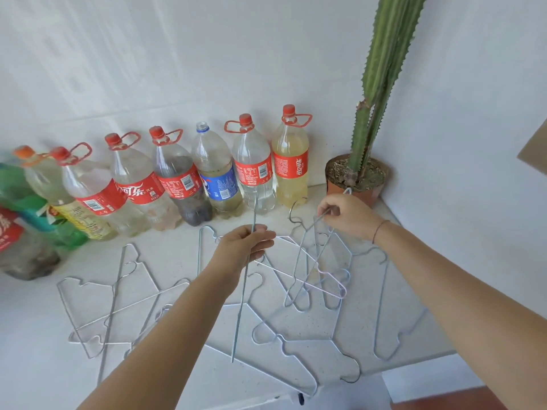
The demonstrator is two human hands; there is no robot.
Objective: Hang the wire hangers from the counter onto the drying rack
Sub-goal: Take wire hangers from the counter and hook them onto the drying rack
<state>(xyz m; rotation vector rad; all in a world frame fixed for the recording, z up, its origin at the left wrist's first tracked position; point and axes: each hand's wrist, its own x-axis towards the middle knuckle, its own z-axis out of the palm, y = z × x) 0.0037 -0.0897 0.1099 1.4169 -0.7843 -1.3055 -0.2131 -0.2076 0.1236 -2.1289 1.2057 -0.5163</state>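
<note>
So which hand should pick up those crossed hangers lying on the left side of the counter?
Left, probably. The left hand is nearer the crossed hangers, though it is gripping one hanger. The right hand is over by the cactus pot, pinching another hanger.

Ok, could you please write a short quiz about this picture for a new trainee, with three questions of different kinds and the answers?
1. True or false: the left hand holds nothing.
2. At which end of the row of bottles does the potted cactus stand, as the person sees it? A) right B) left C) middle
3. Fill in: the right hand pinches a wire ____.
Key: 1 false; 2 A; 3 hanger.
</note>
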